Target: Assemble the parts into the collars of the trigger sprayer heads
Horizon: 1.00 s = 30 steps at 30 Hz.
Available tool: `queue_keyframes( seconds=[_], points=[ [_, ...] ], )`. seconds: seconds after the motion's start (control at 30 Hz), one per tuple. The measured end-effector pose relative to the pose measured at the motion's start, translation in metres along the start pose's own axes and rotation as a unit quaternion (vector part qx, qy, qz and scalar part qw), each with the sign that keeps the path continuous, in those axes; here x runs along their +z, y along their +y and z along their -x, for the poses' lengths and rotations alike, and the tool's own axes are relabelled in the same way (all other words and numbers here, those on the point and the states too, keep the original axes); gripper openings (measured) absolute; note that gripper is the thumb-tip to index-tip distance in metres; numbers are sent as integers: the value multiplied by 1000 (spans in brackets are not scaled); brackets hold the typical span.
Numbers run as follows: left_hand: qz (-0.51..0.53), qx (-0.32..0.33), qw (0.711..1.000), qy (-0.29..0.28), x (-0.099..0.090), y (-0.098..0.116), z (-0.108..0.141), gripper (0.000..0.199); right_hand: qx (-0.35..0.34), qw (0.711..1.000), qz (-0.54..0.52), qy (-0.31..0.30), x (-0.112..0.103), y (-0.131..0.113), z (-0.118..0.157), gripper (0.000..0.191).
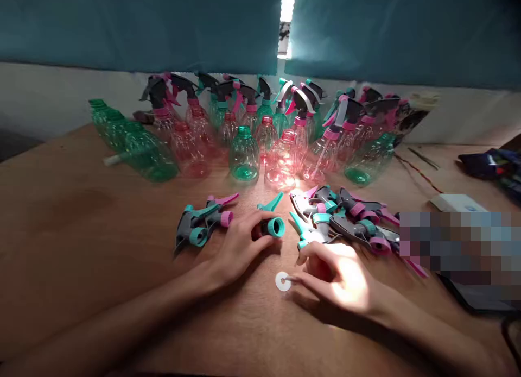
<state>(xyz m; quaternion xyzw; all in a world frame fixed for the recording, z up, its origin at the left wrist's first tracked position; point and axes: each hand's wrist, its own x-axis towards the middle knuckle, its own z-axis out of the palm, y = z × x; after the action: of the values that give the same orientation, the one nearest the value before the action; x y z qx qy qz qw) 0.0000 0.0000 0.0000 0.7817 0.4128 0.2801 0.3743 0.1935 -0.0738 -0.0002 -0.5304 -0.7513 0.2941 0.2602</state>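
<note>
A trigger spray head (269, 227) with a teal collar and teal lever is in my left hand (240, 241). My fingers curl round its body, and the collar's open end faces me. The thumb of my right hand (340, 274) touches a small white washer (283, 281) at its central hole. My right thumb and index finger are apart, and the other fingers are curled and partly hidden. Just beyond my right hand lies a pile of loose spray heads (358, 217) with pink and teal collars. Several more spray heads (199, 225) lie left of my left hand.
Along the back stand pink and green bottles, some open like the green bottle (244, 157), others topped with spray heads. Green bottles (142, 149) lean at the left. On the right are a white box (459, 203), dark cloth (494, 168) and a blurred-out patch. A wall stands behind the wooden table (81, 219).
</note>
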Motion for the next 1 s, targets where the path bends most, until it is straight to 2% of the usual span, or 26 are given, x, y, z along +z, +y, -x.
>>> queue_keyframes(
  seconds=[0.2, 0.47, 0.67, 0.73, 0.8, 0.9, 1.0],
  points=[
    [-2, 6, 1000, -5, -3, 2, 0, 29, -44, 996, 31, -72, -1, -8, 2, 20],
    [-7, 6, 1000, -15, -3, 4, 0, 30, -22, 997, -21, -76, 1, -7, 2, 15],
    [3, 16, 1000, -22, -3, 2, 1, 30, 39, 988, -147, -30, 7, -6, 2, 11],
    [9, 30, 999, -34, -4, 2, 1, 31, 61, 975, -213, 13, 7, -5, 1, 13],
    [13, 50, 997, -50, -4, 3, 2, 32, 50, 964, -253, 69, 6, -3, 0, 14],
    [16, 65, 995, -73, -4, 5, 2, 33, 17, 960, -250, 121, 6, 5, 0, 17],
    [22, 64, 994, -89, -3, 8, 3, 33, 41, 960, -240, 140, 7, 10, 1, 18]
  ],
)
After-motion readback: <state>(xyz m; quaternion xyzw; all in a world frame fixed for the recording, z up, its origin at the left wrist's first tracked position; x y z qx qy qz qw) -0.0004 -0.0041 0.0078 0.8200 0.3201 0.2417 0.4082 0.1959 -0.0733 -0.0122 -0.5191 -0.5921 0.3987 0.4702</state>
